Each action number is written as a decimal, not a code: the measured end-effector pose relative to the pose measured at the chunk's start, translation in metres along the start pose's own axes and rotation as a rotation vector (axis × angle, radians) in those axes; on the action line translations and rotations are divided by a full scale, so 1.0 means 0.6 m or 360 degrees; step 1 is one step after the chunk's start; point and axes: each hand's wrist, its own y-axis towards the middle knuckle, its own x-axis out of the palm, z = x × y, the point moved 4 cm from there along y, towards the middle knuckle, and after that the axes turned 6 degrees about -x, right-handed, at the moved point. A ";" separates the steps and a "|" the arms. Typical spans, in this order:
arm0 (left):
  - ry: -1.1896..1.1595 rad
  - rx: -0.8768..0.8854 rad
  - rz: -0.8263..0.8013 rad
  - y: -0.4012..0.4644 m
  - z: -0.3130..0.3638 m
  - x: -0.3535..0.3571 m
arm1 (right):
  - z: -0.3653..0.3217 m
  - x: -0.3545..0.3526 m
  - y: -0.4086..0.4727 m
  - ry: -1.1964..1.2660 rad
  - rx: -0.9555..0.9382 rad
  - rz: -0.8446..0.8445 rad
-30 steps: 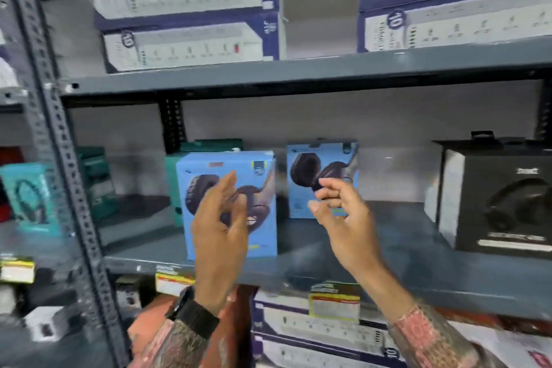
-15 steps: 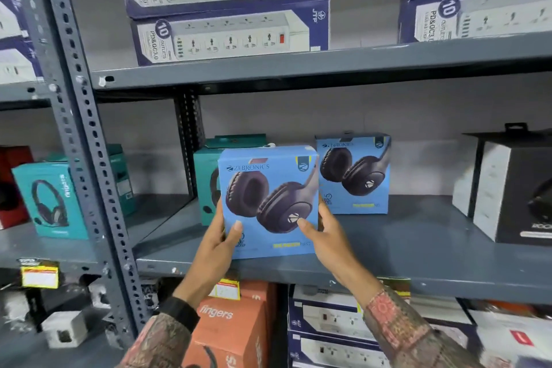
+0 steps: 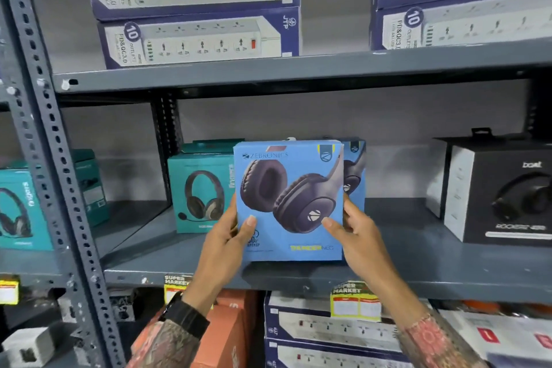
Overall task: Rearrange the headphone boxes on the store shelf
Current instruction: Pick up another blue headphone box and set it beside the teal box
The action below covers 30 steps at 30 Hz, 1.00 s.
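Fingers of left hand (image 3: 227, 236) and right hand (image 3: 355, 233) clamped on blue headphone box (image 3: 288, 200), above grey shelf (image 3: 448, 266)

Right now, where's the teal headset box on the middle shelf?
In the head view, the teal headset box stands left of centre on the middle shelf, just left of and behind the blue Zebronics box.

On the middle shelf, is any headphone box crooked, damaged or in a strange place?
Nothing looks damaged. The blue box, held upright by the left hand and right hand, hides most of a second blue box behind it.
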 end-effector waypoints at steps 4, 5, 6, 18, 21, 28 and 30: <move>0.0015 0.0040 -0.0100 0.013 0.014 0.059 | 0.012 -0.059 -0.008 0.0017 0.0018 0.0063; 0.0021 0.0054 -0.0122 0.015 0.018 0.072 | 0.011 -0.071 -0.010 0.0011 0.0018 0.0082; 0.0019 0.0063 -0.0139 0.016 0.020 0.084 | 0.011 -0.083 -0.013 -0.0003 0.0015 0.0101; 0.0117 0.0146 -0.0132 0.035 0.022 0.131 | 0.041 -0.128 -0.006 0.0005 0.0055 0.0162; 0.0111 0.0125 -0.0170 0.060 0.014 0.153 | 0.068 -0.128 0.023 0.0019 0.0100 0.0154; 0.0070 0.0018 -0.0296 0.117 -0.027 0.188 | 0.141 -0.127 0.080 0.0034 0.0185 0.0147; 0.0078 0.0022 -0.0320 0.128 -0.039 0.191 | 0.154 -0.125 0.090 0.0066 0.0192 0.0138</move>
